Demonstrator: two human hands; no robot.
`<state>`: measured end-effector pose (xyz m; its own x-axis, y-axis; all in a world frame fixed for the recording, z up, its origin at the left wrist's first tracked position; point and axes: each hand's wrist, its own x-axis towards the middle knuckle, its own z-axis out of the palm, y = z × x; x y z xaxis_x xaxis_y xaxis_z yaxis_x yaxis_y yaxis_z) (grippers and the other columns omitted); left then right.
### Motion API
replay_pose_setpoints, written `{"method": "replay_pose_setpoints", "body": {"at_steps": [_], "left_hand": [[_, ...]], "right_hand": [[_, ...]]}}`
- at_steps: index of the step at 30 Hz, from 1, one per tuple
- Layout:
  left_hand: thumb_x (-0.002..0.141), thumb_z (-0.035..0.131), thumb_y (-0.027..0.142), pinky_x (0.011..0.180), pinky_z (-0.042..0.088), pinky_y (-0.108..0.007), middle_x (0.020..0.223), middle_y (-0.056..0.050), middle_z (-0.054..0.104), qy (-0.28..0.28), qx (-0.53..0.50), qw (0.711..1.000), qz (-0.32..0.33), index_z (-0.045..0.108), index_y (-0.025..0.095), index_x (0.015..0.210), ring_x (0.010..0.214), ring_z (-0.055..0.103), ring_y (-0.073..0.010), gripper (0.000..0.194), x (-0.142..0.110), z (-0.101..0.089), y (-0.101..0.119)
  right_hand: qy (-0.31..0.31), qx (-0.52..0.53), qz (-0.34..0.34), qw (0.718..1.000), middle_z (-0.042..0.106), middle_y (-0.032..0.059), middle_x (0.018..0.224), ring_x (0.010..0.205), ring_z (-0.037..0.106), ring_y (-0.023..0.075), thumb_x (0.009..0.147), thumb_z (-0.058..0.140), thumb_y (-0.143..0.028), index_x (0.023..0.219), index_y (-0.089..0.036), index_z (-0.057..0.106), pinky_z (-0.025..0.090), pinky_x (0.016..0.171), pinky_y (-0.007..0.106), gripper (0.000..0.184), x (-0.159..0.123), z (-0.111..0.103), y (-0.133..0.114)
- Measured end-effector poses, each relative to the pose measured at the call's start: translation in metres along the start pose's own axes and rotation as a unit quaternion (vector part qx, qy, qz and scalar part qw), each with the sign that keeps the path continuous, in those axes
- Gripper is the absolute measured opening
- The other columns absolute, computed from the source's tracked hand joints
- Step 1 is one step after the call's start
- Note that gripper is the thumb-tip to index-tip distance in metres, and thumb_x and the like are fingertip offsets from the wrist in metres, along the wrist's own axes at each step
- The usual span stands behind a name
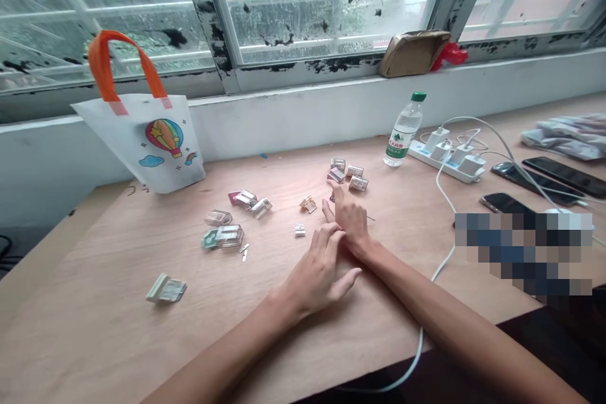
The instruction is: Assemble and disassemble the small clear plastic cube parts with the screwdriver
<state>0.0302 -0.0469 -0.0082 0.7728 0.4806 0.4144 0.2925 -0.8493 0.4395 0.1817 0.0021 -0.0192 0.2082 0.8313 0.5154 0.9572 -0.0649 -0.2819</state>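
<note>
Currently, left hand (316,273): thumb spread from fingers; right hand (350,216): fingers near pink-ended clear plastic case (337,175), any pinch indeterminable.

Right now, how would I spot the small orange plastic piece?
On the light-brown wooden table, look left of the right hand. The small orange plastic piece lies just beyond a small silvery block; no neighbour shares its colour.

Blazing orange at ten o'clock, across looped handles (100,66) of a white fabric tote bag (123,139), printed with a multicoloured hot-air balloon (163,137) and blue cloud (151,161)! Flashing teal at eight, on a clear boxy plastic piece (228,237)! Gleaming green at two, capping a clear plastic bottle (408,120)!
</note>
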Motion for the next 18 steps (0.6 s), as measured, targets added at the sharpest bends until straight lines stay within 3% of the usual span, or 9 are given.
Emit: {"method": "replay_pose_setpoints", "body": {"at_steps": [4,7,10,12,14,18], "left_hand": [[0.096,0.059,0.034,0.106,0.052,-0.045,0.132,-0.015,0.056,-0.007,-0.025,0.999,0.026,0.050,0.018,0.125,0.125,0.056,-0.0267,0.035,-0.001,-0.004,-0.002],[0.100,0.051,0.026,0.101,0.051,-0.047,0.116,-0.010,0.065,0.093,0.049,0.994,0.018,0.057,0.019,0.111,0.114,0.060,-0.0257,0.015,0.004,-0.013,-0.026],[0.102,0.045,0.024,0.100,0.048,-0.045,0.111,-0.010,0.065,0.225,0.100,0.968,-0.049,0.058,0.018,0.105,0.109,0.059,-0.0239,0.015,0.011,-0.029,-0.062],[0.104,0.042,0.026,0.097,0.049,-0.040,0.110,-0.010,0.063,0.270,0.078,0.955,-0.091,0.058,0.018,0.103,0.108,0.059,-0.0222,0.018,0.016,-0.038,-0.082],[0.104,0.041,0.027,0.093,0.049,-0.036,0.108,-0.009,0.062,0.269,0.052,0.956,-0.104,0.057,0.018,0.104,0.107,0.060,-0.0207,0.019,0.022,-0.041,-0.095],[0.104,0.042,0.029,0.093,0.048,-0.035,0.105,-0.009,0.063,0.211,0.073,0.969,-0.104,0.057,0.017,0.107,0.102,0.060,-0.0209,0.019,0.035,-0.036,-0.107]], "right_hand": [[0.014,0.045,-0.047,0.998,0.066,0.0148,0.123,0.114,0.061,0.0268,0.099,0.050,-0.023,0.143,-0.017,0.048,0.051,0.081,0.032,0.044,0.001,0.007,0.005],[-0.027,0.067,-0.079,0.994,0.073,0.0133,0.110,0.101,0.067,0.0249,0.101,0.048,-0.026,0.130,-0.015,0.059,0.048,0.076,0.030,0.033,-0.002,0.005,0.004],[-0.115,0.078,-0.146,0.980,0.077,0.0080,0.090,0.078,0.070,0.0213,0.103,0.046,-0.031,0.113,-0.019,0.069,0.042,0.063,0.028,0.029,-0.006,0.002,0.002],[-0.139,0.090,-0.181,0.970,0.078,0.0072,0.089,0.075,0.072,0.0205,0.103,0.046,-0.034,0.110,-0.020,0.071,0.040,0.062,0.027,0.030,-0.008,0.002,0.001],[-0.147,0.109,-0.206,0.961,0.079,0.0078,0.094,0.079,0.073,0.0211,0.103,0.048,-0.040,0.112,-0.020,0.071,0.040,0.064,0.027,0.032,-0.009,0.002,0.001],[-0.167,0.131,-0.239,0.948,0.078,0.0088,0.096,0.081,0.073,0.0230,0.099,0.052,-0.055,0.116,-0.019,0.070,0.042,0.065,0.028,0.044,-0.007,0.002,0.003]]}}
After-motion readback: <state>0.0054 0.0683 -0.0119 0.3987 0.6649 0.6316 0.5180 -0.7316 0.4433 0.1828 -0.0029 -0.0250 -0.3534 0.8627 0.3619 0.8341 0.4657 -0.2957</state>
